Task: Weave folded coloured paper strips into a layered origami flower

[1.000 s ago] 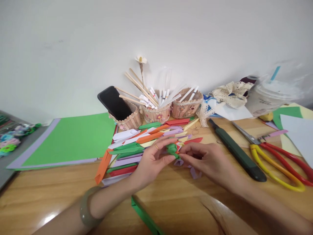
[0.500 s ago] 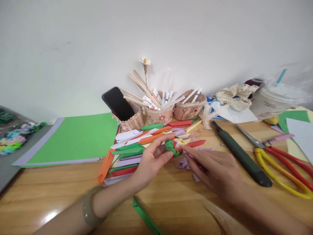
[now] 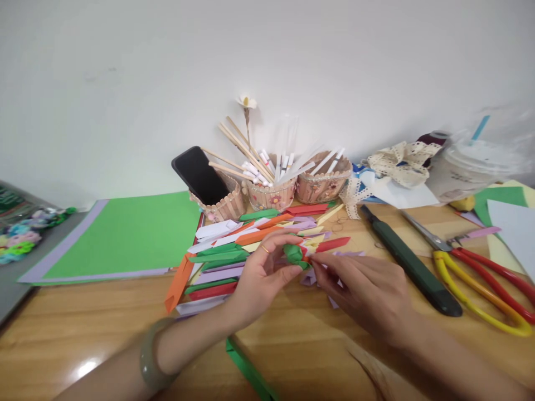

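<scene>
My left hand (image 3: 261, 273) pinches a small folded green paper piece (image 3: 293, 254) with bits of orange at its side, held just above the wooden table (image 3: 104, 323). A ring sits on one finger and a pale green bangle (image 3: 149, 356) on the wrist. My right hand (image 3: 363, 287) comes in from the right, its fingertips closed on the right edge of the same piece. Behind the hands lies a heap of folded paper strips (image 3: 234, 245) in green, orange, red, white, lilac and yellow. Small lilac paper bits (image 3: 311, 278) lie under my right hand.
Three popsicle-stick cups (image 3: 271, 195) hold sticks, pens and a black phone (image 3: 196, 175). Green and lilac card sheets (image 3: 121, 234) lie at left. A dark utility knife (image 3: 407, 262), red-yellow scissors (image 3: 480, 278), lace, a plastic cup (image 3: 463, 167) stand at right. A green strip (image 3: 246, 370) lies near me.
My right hand, flat and a little away from the green piece half a second ago, has its fingertips back on its right edge. The left hand keeps its pinch, slightly shifted.
</scene>
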`<state>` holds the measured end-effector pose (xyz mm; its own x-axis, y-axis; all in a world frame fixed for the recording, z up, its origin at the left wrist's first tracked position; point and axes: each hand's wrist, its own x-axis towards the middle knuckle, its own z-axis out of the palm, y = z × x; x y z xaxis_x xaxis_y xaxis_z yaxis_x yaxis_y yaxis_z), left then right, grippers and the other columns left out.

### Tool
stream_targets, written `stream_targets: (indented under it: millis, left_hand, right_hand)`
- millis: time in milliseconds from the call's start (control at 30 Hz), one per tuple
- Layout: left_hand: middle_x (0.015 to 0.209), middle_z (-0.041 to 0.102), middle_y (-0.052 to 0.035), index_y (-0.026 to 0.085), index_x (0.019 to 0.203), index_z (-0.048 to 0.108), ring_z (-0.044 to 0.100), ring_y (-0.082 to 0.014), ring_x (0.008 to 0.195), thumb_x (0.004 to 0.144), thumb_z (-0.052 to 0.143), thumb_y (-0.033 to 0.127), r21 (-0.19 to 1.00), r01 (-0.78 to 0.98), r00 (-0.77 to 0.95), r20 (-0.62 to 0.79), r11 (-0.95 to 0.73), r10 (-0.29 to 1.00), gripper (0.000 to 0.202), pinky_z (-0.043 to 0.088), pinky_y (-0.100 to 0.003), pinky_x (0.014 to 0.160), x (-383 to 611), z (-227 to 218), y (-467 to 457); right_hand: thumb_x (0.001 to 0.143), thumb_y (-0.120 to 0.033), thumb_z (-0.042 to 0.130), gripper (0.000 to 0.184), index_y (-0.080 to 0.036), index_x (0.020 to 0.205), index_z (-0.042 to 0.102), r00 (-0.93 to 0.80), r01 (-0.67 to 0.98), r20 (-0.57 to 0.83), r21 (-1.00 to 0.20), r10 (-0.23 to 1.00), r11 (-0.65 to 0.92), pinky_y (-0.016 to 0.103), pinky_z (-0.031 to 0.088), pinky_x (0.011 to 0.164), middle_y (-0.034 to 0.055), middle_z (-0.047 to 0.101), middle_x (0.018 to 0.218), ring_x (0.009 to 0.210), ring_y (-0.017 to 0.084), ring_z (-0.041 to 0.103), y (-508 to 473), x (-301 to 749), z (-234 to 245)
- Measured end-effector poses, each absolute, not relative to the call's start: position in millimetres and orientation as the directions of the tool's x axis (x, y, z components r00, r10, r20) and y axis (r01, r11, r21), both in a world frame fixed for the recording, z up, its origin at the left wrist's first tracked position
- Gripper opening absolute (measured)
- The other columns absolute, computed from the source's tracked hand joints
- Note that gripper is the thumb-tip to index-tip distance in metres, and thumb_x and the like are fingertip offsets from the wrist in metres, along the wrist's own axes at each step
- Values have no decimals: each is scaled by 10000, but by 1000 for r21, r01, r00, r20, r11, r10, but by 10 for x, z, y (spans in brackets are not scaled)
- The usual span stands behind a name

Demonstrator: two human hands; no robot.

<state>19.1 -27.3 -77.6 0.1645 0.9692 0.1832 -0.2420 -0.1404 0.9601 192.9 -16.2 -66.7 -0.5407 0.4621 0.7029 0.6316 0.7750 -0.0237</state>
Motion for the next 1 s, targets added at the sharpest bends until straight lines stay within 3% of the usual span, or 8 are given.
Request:
stream_targets:
  millis: [167, 500, 633, 867, 1000]
  left_hand:
    - [1149, 504, -63, 203, 975, 589, 464, -205, 1125, 719, 645, 155, 962, -241, 124, 163, -130, 979, 266, 362, -335, 959, 199, -786, -276]
    - [1101, 513, -35, 223, 957, 573, 503, -174, 1040, 722, 647, 167, 957, -259, 115, 162, -128, 980, 252, 420, -285, 861, 208, -780, -283]
    - [1095, 522, -18, 238, 975, 555, 516, -150, 981, 740, 635, 194, 950, -295, 107, 141, -104, 984, 252, 436, -257, 805, 196, -800, -266]
    - [1091, 533, -18, 233, 997, 539, 531, -113, 844, 739, 639, 218, 943, -324, 121, 119, -74, 985, 277, 447, -219, 731, 188, -821, -263]
    - [1109, 524, -16, 246, 1019, 537, 529, -117, 879, 754, 622, 208, 935, -349, 147, 123, -65, 981, 281, 453, -228, 753, 182, -816, -268]
  right_hand:
    - [760, -73, 573, 123, -173, 832, 562, -549, 667, 698, 36, 459, 744, 215, 402, 490, -62, 608, 520, 434, 69, 544, -182, 1896, -634]
    - [771, -113, 605, 147, -108, 911, 561, -608, 602, 729, 166, 313, 781, 243, 401, 473, -17, 621, 546, 447, 88, 539, -216, 1919, -558]
    - [747, -74, 613, 171, -83, 911, 565, -639, 505, 726, 146, 255, 851, 244, 416, 469, -16, 605, 509, 442, 92, 533, -251, 1912, -499]
    - [779, -87, 595, 338, -97, 1108, 520, -562, 609, 737, 60, 377, 791, 228, 436, 482, -41, 633, 543, 433, 76, 547, -159, 1931, -628]
    - [802, -90, 560, 334, -71, 1132, 508, -635, 507, 713, 93, 299, 857, 225, 407, 427, -35, 622, 547, 425, 74, 536, -150, 1919, -611]
